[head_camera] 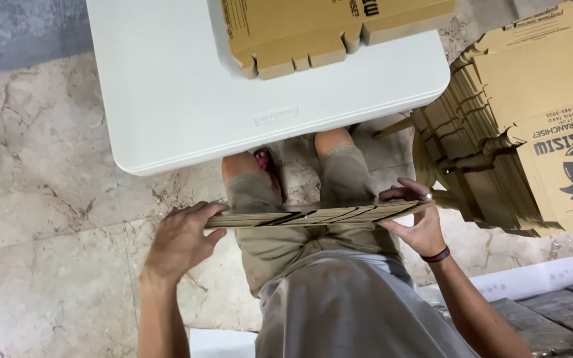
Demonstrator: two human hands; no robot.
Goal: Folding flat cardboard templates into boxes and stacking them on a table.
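Left hand [184, 240] and right hand [417, 222] gripping edge-on flat cardboard sheets [316, 215], count unclear.

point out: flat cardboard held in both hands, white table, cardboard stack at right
flat cardboard [313, 215], head view, middle of its near edge
white table [167, 93], head view, bare top
cardboard stack [479, 166], head view, layered side edges

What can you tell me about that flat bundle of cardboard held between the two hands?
The cardboard bundle is a thin stack of flat, unfolded brown box blanks, seen edge-on, with dark slits showing between the sheets. It lies roughly level, tilted slightly up to the right, above the person's lap and just below the white table. The left hand grips its left end and the right hand its right end.
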